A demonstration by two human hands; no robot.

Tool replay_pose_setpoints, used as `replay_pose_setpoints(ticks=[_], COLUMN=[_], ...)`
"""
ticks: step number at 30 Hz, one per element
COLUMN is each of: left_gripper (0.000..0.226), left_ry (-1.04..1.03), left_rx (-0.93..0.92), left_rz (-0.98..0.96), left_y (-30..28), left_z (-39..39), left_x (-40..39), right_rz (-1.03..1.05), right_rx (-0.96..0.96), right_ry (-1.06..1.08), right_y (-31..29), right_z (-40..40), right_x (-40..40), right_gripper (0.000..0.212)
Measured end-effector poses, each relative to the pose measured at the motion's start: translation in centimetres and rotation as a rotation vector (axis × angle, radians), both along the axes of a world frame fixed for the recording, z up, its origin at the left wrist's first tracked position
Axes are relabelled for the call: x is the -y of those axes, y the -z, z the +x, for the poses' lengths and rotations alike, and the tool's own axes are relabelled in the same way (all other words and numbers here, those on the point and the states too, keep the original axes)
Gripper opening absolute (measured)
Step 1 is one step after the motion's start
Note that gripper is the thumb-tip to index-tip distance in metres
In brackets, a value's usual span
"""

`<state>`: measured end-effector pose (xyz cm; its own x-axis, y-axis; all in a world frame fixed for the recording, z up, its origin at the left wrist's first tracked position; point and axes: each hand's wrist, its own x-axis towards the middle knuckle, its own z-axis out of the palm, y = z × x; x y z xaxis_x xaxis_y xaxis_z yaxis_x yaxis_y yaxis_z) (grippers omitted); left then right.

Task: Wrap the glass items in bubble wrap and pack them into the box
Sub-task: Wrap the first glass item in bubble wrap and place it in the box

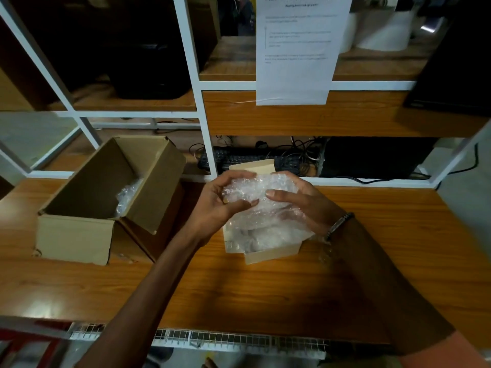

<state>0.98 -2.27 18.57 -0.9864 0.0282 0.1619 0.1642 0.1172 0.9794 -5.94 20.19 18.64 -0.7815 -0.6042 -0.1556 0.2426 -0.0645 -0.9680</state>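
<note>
Both hands hold a bundle of bubble wrap (259, 192) above the wooden table. My left hand (225, 203) grips its left side, my right hand (300, 203) cups its right side. Whatever is inside the wrap is hidden. Under the bundle lies a small pale cardboard piece (271, 254) with more loose wrap (263, 235) on it. An open brown cardboard box (77, 235) stands at the left, tilted flaps up, with one wrapped bundle (127, 197) inside at its right wall.
A white metal shelf frame (204, 123) rises behind the table. A black keyboard (239, 158) and cables lie on the low shelf behind my hands. A printed instruction sheet (300, 49) hangs above. The wooden table (239, 293) stretches toward me.
</note>
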Motion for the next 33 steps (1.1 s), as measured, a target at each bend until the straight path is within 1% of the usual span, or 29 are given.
replay_pose_setpoints(ticks=[1,3,4,6,9,12,13,14,16,17,18,19,21,23,25,26,28,29,31,33], left_gripper=[0.062,0.064,0.063,0.055,0.044,0.045,0.046,0.047,0.049,0.050,0.053,0.059,0.069,0.066,0.062,0.060,0.054,0.053,0.049,0.042], left_ry=[0.011,0.045,0.053,0.049,0.037,0.024,0.032,0.036,0.029,0.020,0.022,0.027,0.035,0.044,0.087,0.109,0.101,0.064,-0.044,-0.140], left_rx=[0.050,0.190,0.248,0.285,0.184,0.064,0.030,-0.008,-0.101,-0.136,-0.147,-0.121,0.019,0.154,0.209,0.222,0.208,0.188,0.191,0.281], left_rz=[0.064,0.197,0.212,0.141,0.036,0.102,0.105,0.071,-0.078,-0.141,-0.158,-0.124,0.025,0.067,0.054,0.053,0.095,0.126,0.217,0.308], left_y=[-0.1,-0.4,-0.4,-0.6,-0.5,0.0,0.3,0.5,1.0,1.2,1.2,1.2,0.8,0.4,0.6,0.7,1.2,1.6,2.7,4.5], left_z=[0.2,0.3,0.3,0.1,0.1,0.0,0.0,-0.1,-0.2,-0.2,-0.2,-0.2,0.0,0.0,-0.2,-0.2,-0.1,-0.1,-0.3,-0.1], left_x=[0.0,0.0,0.0,-0.2,-0.8,-0.5,-0.3,-0.3,-0.3,-0.4,-0.5,-0.6,-0.3,0.1,0.2,0.1,-0.1,-0.1,-0.4,-1.5], right_rz=[-0.036,-0.104,-0.125,-0.130,-0.136,-0.160,-0.141,-0.101,-0.011,0.004,-0.005,-0.025,-0.051,-0.041,-0.028,-0.021,-0.010,-0.015,-0.037,-0.034], right_rx=[-0.022,-0.049,-0.067,-0.105,-0.111,-0.043,-0.015,0.008,0.045,0.060,0.064,0.058,-0.007,-0.101,-0.176,-0.182,-0.129,-0.082,0.015,0.060], right_ry=[-0.007,-0.033,-0.050,-0.057,-0.061,-0.096,-0.093,-0.093,-0.089,-0.074,-0.050,-0.022,-0.003,-0.032,-0.068,-0.072,-0.030,0.009,0.088,0.148], right_y=[-0.1,-0.3,-0.4,0.0,0.4,0.3,0.3,0.3,0.2,0.1,0.2,0.2,0.2,0.2,0.7,0.9,1.3,1.6,2.7,4.5], right_z=[0.0,0.0,0.0,-0.1,-0.1,0.1,0.1,0.1,-0.1,-0.1,-0.2,-0.3,-0.5,-0.3,-0.2,-0.1,0.0,0.2,0.5,1.4], right_x=[-0.2,-0.7,-0.8,-0.7,-0.8,-1.3,-1.3,-1.2,-0.8,-0.6,-0.5,-0.5,-0.9,-1.0,-0.9,-0.8,-0.4,-0.2,0.4,1.2], right_gripper=[0.056,0.059,0.061,0.063,0.066,0.069,0.067,0.062,0.053,0.052,0.051,0.050,0.050,0.055,0.062,0.067,0.078,0.080,0.073,0.061])
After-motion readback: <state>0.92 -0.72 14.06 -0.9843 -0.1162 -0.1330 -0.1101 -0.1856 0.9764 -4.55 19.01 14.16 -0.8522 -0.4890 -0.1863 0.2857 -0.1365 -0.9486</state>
